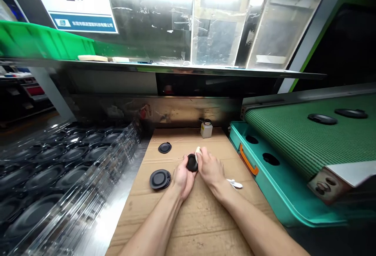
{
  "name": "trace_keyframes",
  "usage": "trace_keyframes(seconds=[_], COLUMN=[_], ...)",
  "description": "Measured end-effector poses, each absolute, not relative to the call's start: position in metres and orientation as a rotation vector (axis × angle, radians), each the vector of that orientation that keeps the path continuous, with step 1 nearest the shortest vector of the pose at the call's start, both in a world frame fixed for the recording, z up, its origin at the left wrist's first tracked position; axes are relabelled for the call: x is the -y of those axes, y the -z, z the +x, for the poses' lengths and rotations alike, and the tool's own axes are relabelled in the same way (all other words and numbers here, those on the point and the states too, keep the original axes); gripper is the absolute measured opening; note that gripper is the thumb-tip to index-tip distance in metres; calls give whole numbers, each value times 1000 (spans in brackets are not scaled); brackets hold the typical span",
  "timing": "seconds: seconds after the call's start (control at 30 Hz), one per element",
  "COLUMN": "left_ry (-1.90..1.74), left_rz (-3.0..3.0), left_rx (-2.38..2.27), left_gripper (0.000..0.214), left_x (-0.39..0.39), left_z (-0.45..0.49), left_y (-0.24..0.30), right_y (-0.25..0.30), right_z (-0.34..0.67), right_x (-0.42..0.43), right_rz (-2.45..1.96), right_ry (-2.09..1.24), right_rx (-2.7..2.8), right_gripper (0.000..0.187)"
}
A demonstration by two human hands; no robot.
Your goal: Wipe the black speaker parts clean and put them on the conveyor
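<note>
My left hand point(182, 177) is closed round a black round lid point(192, 163), holding it tilted above the cardboard. Pinched in my right hand point(210, 166) is a small white pad point(197, 152), its edge against or very close to the lid. On the cardboard point(194, 220) to the left lie a larger black lid point(160, 179) and a smaller black lid point(165, 147). Beyond my hands stands a small white bottle point(206, 129) with a dark cap. Partly behind my right forearm lies a white object point(235, 183), its kind unclear.
Clear trays point(96, 193) full of black lids stand on the left. To the right are a teal bin point(276, 193) with dark pieces inside and a green conveyor belt point(288, 130) carrying two black lids point(322, 119). A metal shelf point(176, 68) with a green crate point(44, 42) crosses ahead.
</note>
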State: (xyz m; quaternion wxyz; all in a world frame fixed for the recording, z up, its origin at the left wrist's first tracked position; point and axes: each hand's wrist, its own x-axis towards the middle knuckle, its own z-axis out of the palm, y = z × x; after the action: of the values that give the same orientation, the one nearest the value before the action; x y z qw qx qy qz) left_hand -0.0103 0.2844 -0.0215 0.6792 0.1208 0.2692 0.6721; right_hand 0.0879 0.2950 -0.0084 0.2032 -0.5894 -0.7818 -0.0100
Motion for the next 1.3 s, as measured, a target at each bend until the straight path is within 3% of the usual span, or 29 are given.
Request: trace_keyframes(seconds=[0.47, 0.8, 1.0, 1.2, 1.3], left_ry=[-1486, -1437, -1452, -1446, -1445], left_rz=[267, 278, 355, 287, 317], left_rx=[-580, -611, -607, -619, -610], left_gripper=[31, 33, 27, 28, 27], left_x=[-287, -284, -285, -285, -286], left_z=[-12, -14, -5, -7, -7], left_y=[22, 20, 23, 21, 22], right_y=[4, 3, 2, 7, 3], right_z=[89, 112, 116, 118, 126], right_x=[-294, -304, -314, -316, -318], right_rz=[-1608, -1137, -1157, -1113, -1266], right_ry=[-247, -989, -983, -1128, -969], right_rx=[2102, 2039, 1809, 1949, 1986], right_gripper=[32, 22, 24, 19, 20])
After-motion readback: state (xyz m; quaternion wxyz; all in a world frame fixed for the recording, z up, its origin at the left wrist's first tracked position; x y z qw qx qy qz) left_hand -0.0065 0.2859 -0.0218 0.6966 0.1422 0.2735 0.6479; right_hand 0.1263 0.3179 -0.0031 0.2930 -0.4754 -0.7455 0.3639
